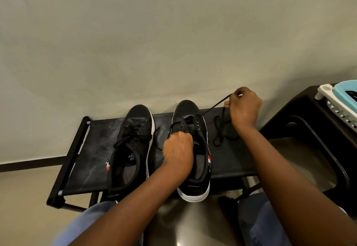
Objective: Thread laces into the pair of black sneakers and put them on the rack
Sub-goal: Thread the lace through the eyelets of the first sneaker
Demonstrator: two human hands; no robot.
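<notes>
Two black sneakers with white soles stand side by side on the black rack [92, 149], toes toward the wall. The left sneaker [131, 145] is laced. On the right sneaker [193, 122] the lace [212, 108] runs only through eyelets near the toe. My left hand [178, 149] grips that sneaker's tongue area, fingers curled over the opening. Up and to the right of the shoe, my right hand [244, 106] pinches the lace and holds it taut from an eyelet. Slack lace lies looped on the rack below that hand.
The rack stands against a plain grey wall. A dark stool [309, 129] stands to the right, carrying a white and light-blue basket [342, 100]. My knees in blue jeans are at the bottom edge, above a grey floor.
</notes>
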